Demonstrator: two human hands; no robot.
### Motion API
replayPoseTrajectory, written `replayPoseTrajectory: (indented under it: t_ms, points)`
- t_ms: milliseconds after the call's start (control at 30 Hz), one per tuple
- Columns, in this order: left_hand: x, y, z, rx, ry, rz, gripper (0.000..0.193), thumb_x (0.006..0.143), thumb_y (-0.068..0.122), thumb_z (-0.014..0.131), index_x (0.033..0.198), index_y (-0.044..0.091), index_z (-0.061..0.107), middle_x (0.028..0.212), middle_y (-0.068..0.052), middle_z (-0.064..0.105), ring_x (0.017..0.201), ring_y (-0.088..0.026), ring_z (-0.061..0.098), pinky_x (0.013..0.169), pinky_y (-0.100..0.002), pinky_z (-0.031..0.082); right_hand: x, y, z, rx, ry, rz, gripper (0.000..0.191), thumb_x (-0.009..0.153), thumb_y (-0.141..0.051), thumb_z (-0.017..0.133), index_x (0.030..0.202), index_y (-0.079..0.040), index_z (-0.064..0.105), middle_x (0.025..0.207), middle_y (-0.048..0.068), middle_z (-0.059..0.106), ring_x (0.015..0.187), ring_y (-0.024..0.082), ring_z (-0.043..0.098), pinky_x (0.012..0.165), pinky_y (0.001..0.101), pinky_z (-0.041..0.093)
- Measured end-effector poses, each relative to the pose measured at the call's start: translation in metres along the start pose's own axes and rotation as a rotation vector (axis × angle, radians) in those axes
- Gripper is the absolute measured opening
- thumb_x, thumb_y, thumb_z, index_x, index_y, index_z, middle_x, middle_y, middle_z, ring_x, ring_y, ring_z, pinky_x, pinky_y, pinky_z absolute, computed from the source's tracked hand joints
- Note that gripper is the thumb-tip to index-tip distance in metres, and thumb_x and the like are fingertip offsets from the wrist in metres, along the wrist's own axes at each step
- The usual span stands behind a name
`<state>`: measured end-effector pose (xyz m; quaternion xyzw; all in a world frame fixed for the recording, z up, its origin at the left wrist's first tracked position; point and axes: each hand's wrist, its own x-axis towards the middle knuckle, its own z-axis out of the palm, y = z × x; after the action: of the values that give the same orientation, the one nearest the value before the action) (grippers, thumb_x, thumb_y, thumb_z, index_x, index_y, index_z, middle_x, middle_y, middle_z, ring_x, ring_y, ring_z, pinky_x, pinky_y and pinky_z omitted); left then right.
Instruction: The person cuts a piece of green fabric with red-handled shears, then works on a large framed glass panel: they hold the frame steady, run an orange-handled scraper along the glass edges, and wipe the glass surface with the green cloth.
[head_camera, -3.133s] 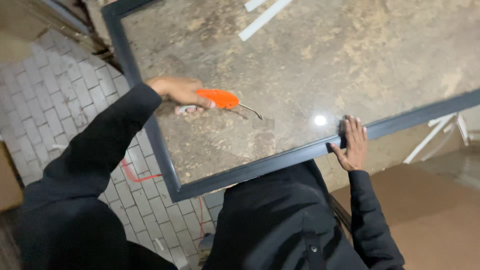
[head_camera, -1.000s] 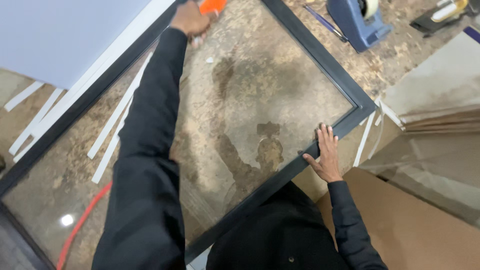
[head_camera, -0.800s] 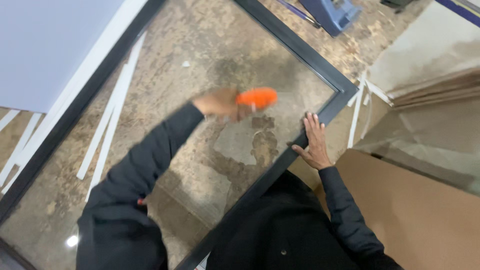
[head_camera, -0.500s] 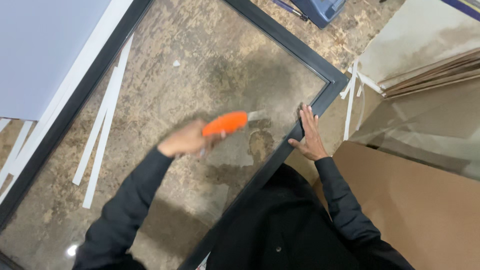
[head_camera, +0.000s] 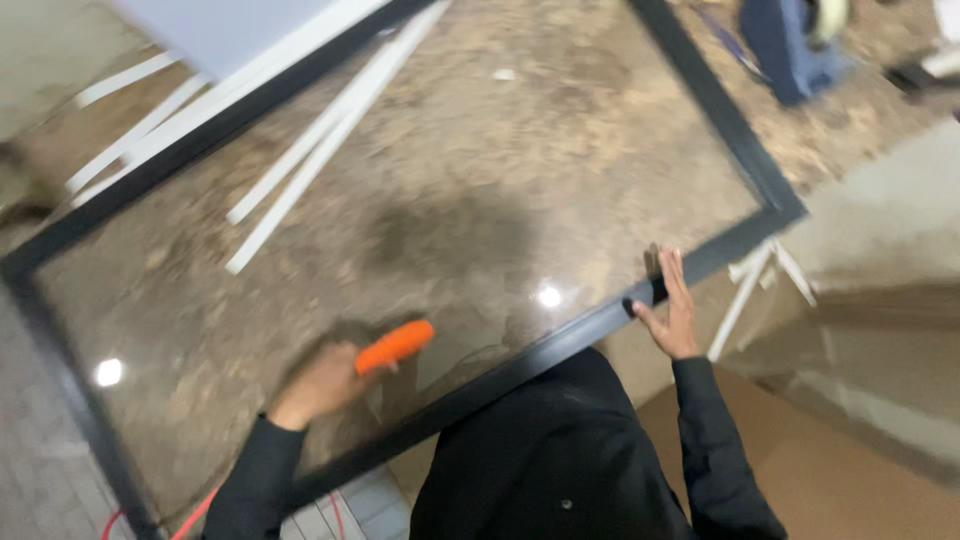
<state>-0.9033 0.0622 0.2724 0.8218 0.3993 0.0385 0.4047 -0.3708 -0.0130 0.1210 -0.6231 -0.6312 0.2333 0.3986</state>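
Head view: your left hand (head_camera: 318, 385), clenched on the orange tool (head_camera: 395, 346), has slid to lower left vs. earlier; right hand (head_camera: 668, 312) flat, released, on black frame (head_camera: 560, 340).

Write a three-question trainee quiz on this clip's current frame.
1. True or false: the left hand holds an orange-handled tool.
2. What does the right hand rest on?
3. The white strips lie: A) under the glass pane, B) on the cardboard.

Key: 1 true. 2 the black frame, at its near edge. 3 A.
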Motion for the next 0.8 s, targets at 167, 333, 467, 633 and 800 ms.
replayPoseTrajectory:
  t_ms: [167, 333, 467, 633, 800]
  points:
    - [-0.152, -0.005, 0.014, -0.127, -0.024, -0.735, 0.046, 0.087, 0.056, 0.065, 0.088, 0.012, 0.079, 0.069, -0.012, 0.072, 0.069, -0.03, 0.072, 0.065, -0.046, 0.055, -0.017, -0.082, 0.074, 0.096, -0.193, -0.105, 0.085, 0.086, -0.029, 0.075, 0.159, -0.007, 0.038, 0.165, 0.016, 0.04, 0.16, 0.036, 0.026, 0.126, 0.0458, 0.028]
    - [-0.289, -0.01, 0.042, -0.386, 0.1, -0.969, 0.056, 0.09, 0.058, 0.062, 0.083, 0.004, 0.075, 0.069, -0.018, 0.073, 0.066, -0.036, 0.074, 0.064, -0.047, 0.057, -0.035, -0.163, 0.159, 0.23, -0.485, -0.266, 0.084, 0.083, -0.022, 0.076, 0.157, -0.006, 0.039, 0.164, 0.017, 0.04, 0.158, 0.036, 0.026, 0.124, 0.0466, 0.028]
    - [-0.36, 0.002, 0.082, -0.212, 0.436, -1.233, 0.047, 0.093, 0.055, 0.063, 0.097, 0.009, 0.075, 0.08, -0.019, 0.074, 0.079, -0.041, 0.072, 0.067, -0.05, 0.054, -0.05, -0.225, 0.207, 0.264, -0.656, -0.364, 0.086, 0.081, -0.02, 0.077, 0.157, -0.006, 0.038, 0.163, 0.015, 0.041, 0.158, 0.035, 0.026, 0.124, 0.0458, 0.029]
    - [-0.361, 0.031, 0.141, -0.356, 0.509, -0.868, 0.044, 0.088, 0.053, 0.064, 0.1, 0.012, 0.074, 0.085, -0.015, 0.077, 0.083, -0.038, 0.074, 0.07, -0.05, 0.056, -0.069, -0.307, 0.24, 0.289, -0.81, -0.486, 0.089, 0.085, -0.026, 0.078, 0.159, -0.006, 0.034, 0.165, 0.016, 0.037, 0.157, 0.036, 0.024, 0.124, 0.0471, 0.027]
    - [-0.332, 0.037, 0.182, -0.199, 0.615, -0.817, 0.052, 0.09, 0.054, 0.066, 0.11, 0.006, 0.064, 0.076, -0.025, 0.068, 0.078, -0.047, 0.067, 0.064, -0.055, 0.052, -0.101, -0.378, 0.277, 0.22, -0.974, -0.925, 0.072, 0.088, -0.037, 0.077, 0.146, -0.005, 0.048, 0.149, 0.015, 0.054, 0.144, 0.033, 0.044, 0.119, 0.0488, 0.031]
